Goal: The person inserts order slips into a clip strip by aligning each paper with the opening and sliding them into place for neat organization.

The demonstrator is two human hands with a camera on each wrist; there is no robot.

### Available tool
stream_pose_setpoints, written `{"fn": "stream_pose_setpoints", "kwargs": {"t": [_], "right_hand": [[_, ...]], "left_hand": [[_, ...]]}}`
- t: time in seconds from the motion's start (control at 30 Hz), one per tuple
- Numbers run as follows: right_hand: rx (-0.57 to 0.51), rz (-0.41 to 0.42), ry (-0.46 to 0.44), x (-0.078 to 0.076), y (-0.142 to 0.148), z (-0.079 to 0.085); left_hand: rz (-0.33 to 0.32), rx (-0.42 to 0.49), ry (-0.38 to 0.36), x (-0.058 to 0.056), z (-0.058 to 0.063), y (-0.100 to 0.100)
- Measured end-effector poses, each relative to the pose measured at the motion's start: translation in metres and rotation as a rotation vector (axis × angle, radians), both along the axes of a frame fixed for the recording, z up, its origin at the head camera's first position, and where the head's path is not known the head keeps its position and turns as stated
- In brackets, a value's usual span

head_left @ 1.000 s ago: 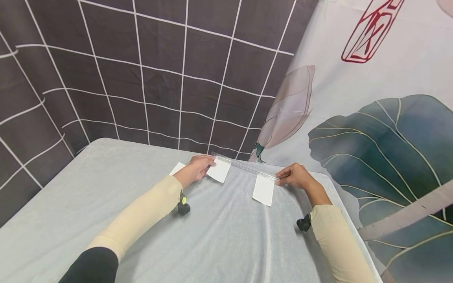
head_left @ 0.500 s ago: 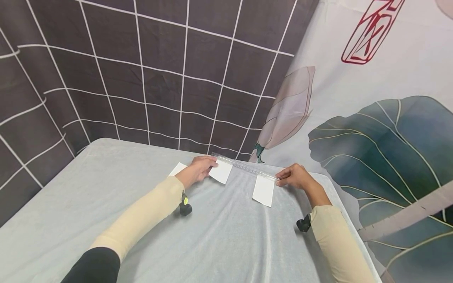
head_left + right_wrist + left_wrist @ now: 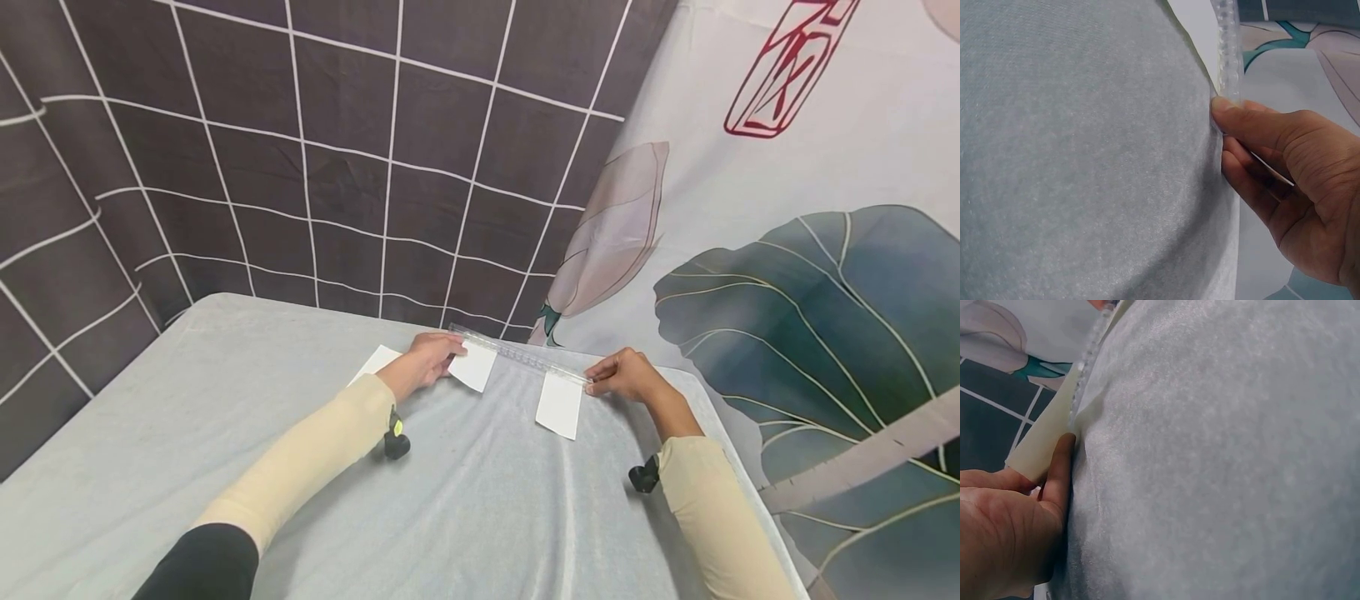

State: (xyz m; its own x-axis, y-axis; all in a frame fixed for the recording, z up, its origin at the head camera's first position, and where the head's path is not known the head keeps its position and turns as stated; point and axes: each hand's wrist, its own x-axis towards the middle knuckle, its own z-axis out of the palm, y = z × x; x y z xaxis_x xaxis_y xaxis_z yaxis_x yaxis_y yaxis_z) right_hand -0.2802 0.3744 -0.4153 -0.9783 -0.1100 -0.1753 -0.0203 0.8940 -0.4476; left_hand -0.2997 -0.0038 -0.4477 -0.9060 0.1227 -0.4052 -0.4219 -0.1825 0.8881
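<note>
A clear plastic strip with a row of small bumps lies slantwise near the table's far edge. Two white paper cards sit along it: the left card and the right card. My left hand pinches the left card's edge close to the strip's left end. In the left wrist view that card shows beyond the thumb. My right hand pinches the strip's right end between thumb and fingers; the right wrist view shows the strip coming out of that grip.
Another white card lies on the table left of my left hand, partly covered by the forearm. A pale grey cloth covers the table. Behind hangs a dark gridded curtain, and to the right a printed leaf curtain.
My left hand and the left card have shifted slightly to the right along the strip. More of the loose card at left now shows. The right hand, strip and right card stay nearly still.
</note>
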Motion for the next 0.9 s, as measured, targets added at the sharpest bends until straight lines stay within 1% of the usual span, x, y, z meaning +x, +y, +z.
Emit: {"fn": "stream_pose_setpoints", "kwargs": {"t": [0.13,0.33,0.63,0.77,0.9], "right_hand": [[0.001,0.0,0.002,0.0,0.0,0.0],[0.0,0.002,0.004,0.002,-0.001,0.001],[-0.001,-0.007,0.004,0.001,-0.003,0.0],[-0.002,-0.016,0.004,0.001,-0.002,-0.001],[-0.006,-0.017,0.003,0.002,-0.002,-0.001]], "left_hand": [[-0.003,-0.006,0.002,0.001,0.001,0.001],[-0.026,-0.021,0.001,0.004,0.004,0.004],[-0.014,-0.027,0.01,0.005,0.001,0.012],[-0.022,-0.025,0.016,0.007,0.003,0.014],[-0.034,-0.022,0.013,0.007,0.003,0.015]]}}
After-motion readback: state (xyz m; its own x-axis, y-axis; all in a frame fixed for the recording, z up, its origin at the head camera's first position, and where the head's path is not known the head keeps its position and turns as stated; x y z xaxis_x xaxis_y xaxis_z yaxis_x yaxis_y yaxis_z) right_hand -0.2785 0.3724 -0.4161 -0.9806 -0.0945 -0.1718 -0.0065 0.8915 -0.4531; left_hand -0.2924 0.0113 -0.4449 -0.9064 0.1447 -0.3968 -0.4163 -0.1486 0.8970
